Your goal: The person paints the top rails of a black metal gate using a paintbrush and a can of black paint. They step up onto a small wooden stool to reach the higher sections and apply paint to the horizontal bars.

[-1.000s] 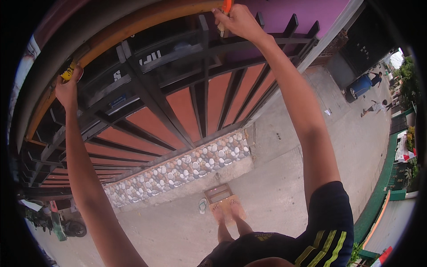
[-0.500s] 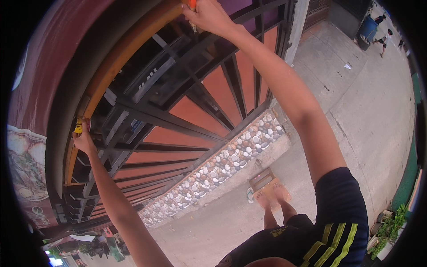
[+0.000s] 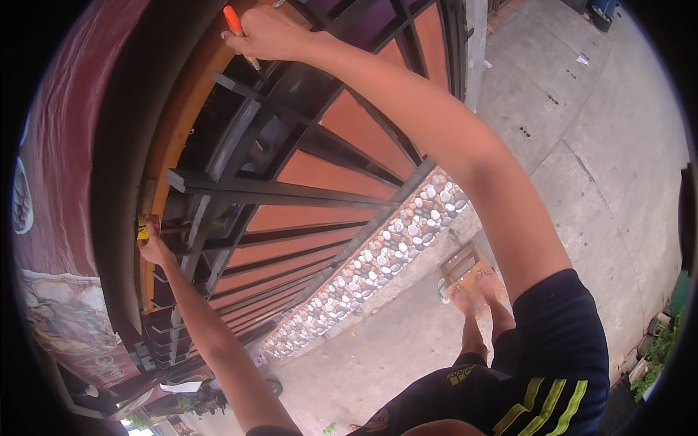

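High at the upper left, my right hand (image 3: 269, 35) is closed round a slim orange-handled brush (image 3: 233, 20). Its pale end points down past my fingers, though its bristles are too small to make out. The hand is beside the orange-brown wooden beam (image 3: 174, 134) above the window grille. Lower on the left, my left hand (image 3: 155, 248) grips a small yellow and dark red container (image 3: 144, 227) against the same beam. Its opening is hidden from this angle. Both arms are stretched up and forward.
Dark metal grille bars (image 3: 283, 185) cross orange panels, above a pebble-covered ledge (image 3: 385, 254). My bare feet stand on a small wooden stool (image 3: 459, 265) on the concrete floor (image 3: 582, 196). A maroon printed banner (image 3: 58, 145) hangs at the left. Potted plants (image 3: 658, 352) are at the right.
My right hand has moved left along the beam with the brush. The view has shifted, and the stool appears farther right. My left hand still grips the container by the beam.
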The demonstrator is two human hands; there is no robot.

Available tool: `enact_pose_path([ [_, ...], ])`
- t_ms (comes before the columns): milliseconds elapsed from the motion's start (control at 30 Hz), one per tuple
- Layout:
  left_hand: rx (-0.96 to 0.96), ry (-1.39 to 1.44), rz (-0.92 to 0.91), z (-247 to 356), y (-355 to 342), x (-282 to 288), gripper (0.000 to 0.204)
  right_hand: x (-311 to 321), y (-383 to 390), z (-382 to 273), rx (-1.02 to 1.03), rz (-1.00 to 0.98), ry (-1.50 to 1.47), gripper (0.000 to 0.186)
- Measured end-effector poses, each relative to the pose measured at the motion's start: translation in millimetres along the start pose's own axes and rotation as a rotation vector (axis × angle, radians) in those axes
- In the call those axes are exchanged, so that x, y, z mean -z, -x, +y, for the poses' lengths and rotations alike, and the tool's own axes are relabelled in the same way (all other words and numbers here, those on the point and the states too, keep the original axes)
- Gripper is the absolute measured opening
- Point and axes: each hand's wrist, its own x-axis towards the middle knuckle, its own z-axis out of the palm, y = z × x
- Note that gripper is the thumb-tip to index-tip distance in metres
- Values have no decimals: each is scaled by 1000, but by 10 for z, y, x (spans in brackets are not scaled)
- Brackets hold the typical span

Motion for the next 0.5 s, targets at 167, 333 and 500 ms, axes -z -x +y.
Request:
enact_pose_path([
  [167,62,-9,-69,244,101,-64,66,-154,-142,93,43,15,-57,48],
  [333,6,17,-27,167,45,-27,58,-14,-187,91,-70,303,-447,40],
  [500,34,10,-29,114,8,36,58,-195,-84,168,-10,167,-152,48],
])
